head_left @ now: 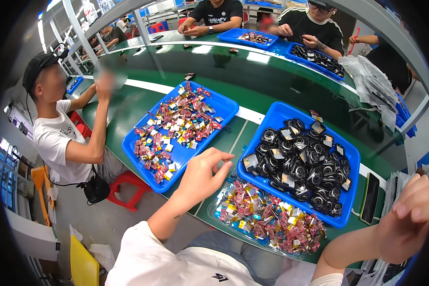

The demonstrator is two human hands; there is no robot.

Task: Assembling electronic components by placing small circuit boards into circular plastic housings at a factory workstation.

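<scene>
Right now your left hand (201, 172) hovers over the green table (252, 86), fingers loosely curled and the tips drawn together, holding nothing you can make out. It hangs just above the far left corner of the clear tray of small wrapped pieces (267, 217), which lies near you, just to the right of the hand and a little nearer. That tray's long side runs from near left to right. The pieces in it are a jumbled heap of red, gold and silver foil packets, shiny and crinkled. Your left hand is by far the nearer to it. Your right hand (410, 224) is raised well off to the right, near the edge of view, fingers curled; whether it holds anything cannot be told. Beyond the tray sits a blue tray of black round parts (300, 162), and to the far left another blue tray of red and yellow packets (176, 133).
</scene>
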